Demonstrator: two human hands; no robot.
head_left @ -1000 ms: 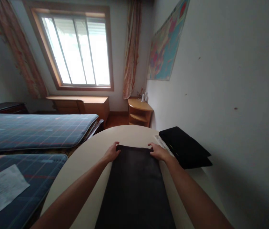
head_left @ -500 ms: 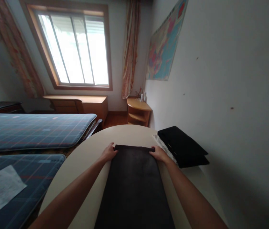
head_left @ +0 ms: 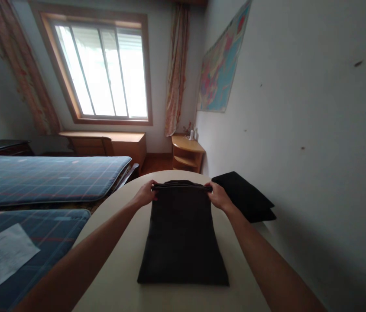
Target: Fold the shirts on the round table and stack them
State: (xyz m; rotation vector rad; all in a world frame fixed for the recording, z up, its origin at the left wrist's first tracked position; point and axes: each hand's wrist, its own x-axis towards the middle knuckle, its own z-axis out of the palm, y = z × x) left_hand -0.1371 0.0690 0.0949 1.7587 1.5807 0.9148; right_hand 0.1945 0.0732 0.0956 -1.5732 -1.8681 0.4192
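A black cloth (head_left: pixel 183 238), smooth and folded into a long panel, stretches down the middle of the table. Its far edge is raised off the tabletop and shows several layers, while the near edge lies flat. My left hand (head_left: pixel 146 193) pinches the far left corner, fingers closed on it. At the far right corner my right hand (head_left: pixel 218 195) grips the same edge between thumb and fingers. Whether the cloth is a garment, I cannot tell.
The round cream table (head_left: pixel 111 260) holds another folded black item (head_left: pixel 246 195) at the right, by the white wall (head_left: pixel 315 186). To the left are beds with plaid mattresses (head_left: pixel 49 177) and a printed sheet of paper (head_left: pixel 4 260). A corner shelf (head_left: pixel 187 145) stands beyond.
Both hands have lifted the cloth's far edge and moved it slightly away from me. The near edge, out of frame before, now shows on the table.
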